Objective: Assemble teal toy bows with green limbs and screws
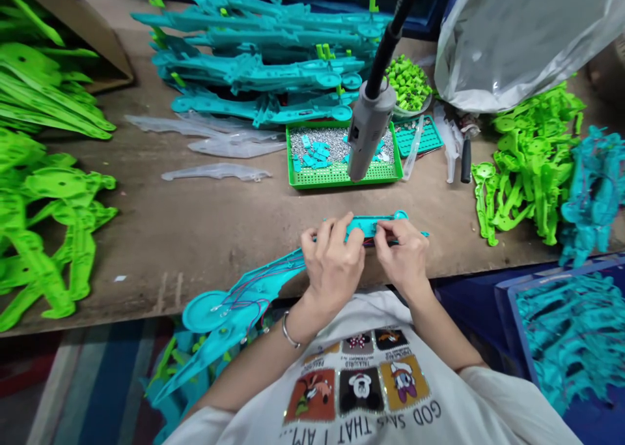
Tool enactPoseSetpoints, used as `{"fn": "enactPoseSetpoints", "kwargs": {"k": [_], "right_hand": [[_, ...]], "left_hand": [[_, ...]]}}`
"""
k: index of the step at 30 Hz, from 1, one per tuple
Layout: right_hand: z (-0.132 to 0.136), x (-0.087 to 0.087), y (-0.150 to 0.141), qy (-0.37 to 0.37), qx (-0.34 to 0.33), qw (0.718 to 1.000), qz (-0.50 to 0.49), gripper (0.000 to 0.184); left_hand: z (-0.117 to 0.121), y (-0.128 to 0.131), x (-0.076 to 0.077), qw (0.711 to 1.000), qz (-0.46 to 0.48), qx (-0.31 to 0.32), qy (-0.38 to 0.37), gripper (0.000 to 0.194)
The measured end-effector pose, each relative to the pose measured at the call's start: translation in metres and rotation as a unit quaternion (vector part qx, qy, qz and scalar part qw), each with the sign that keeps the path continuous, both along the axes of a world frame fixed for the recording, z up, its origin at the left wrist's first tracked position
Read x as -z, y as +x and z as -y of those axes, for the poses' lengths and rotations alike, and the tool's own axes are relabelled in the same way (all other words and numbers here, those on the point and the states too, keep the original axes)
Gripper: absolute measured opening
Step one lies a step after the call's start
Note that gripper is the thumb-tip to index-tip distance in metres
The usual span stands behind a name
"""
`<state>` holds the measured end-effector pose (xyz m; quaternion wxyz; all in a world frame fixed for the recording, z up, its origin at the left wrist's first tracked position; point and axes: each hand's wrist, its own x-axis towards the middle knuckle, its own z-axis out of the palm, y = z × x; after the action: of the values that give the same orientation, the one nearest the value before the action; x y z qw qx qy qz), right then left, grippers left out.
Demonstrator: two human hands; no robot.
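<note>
A long teal plastic shell half (273,269) with thin red and dark wires in it lies slantwise over the table's near edge. Its broad end with a round disc hangs out to the left. My left hand (336,259) is closed over the shell's middle, fingers curled on its far rim. Close to the narrow end, my right hand (403,249) pinches with thumb and forefinger at the shell's inside; whatever is between the fingertips is too small to make out. Just beyond stands a green tray (344,183) of small metal screws and little teal pieces.
A grey electric screwdriver (366,132) hangs over the tray. Teal shells (254,70) are stacked behind, near translucent strips (234,144). Lime green parts lie left (63,191) and right (532,165). A black-handled tool (466,161) and a blue crate (517,328) are at right.
</note>
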<state>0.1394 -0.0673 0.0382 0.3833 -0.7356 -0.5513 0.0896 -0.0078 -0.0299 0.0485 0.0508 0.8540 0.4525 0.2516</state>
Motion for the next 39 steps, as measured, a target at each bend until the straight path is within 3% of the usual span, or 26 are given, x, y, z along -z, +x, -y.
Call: {"fn": "enactPoseSetpoints", "kwargs": {"k": [14, 18, 20, 23, 26, 29, 34, 39], "right_hand": [[0.004, 0.009, -0.012, 0.01, -0.002, 0.995, 0.102, 0.023], [0.001, 0.002, 0.001, 0.009, -0.063, 0.995, 0.073, 0.026], [-0.017, -0.005, 0.025, 0.03, -0.096, 0.993, 0.056, 0.026], [-0.075, -0.011, 0.081, 0.06, -0.065, 0.992, 0.092, 0.028], [-0.146, -0.002, 0.134, -0.01, -0.04, 0.989, 0.144, 0.029], [-0.197, 0.014, 0.157, -0.07, -0.029, 0.979, 0.188, 0.029], [-0.225, 0.028, 0.154, -0.09, -0.033, 0.977, 0.189, 0.023], [-0.223, 0.018, 0.151, -0.038, 0.003, 0.995, 0.096, 0.023]], "left_hand": [[-0.004, -0.001, 0.001, 0.999, -0.003, -0.002, 0.034, 0.011], [-0.008, -0.004, 0.001, 1.0, -0.001, -0.005, 0.023, 0.014], [-0.01, -0.007, 0.002, 1.0, 0.001, -0.006, 0.018, 0.015], [-0.012, -0.012, 0.005, 1.0, 0.002, -0.008, 0.014, 0.016], [-0.01, -0.014, 0.01, 1.0, 0.009, -0.011, 0.007, 0.016], [-0.008, -0.014, 0.014, 1.0, 0.014, -0.016, -0.001, 0.017], [-0.008, -0.016, 0.017, 0.999, 0.017, -0.022, -0.022, 0.017], [-0.01, -0.017, 0.016, 0.999, 0.017, -0.025, -0.028, 0.016]]}}
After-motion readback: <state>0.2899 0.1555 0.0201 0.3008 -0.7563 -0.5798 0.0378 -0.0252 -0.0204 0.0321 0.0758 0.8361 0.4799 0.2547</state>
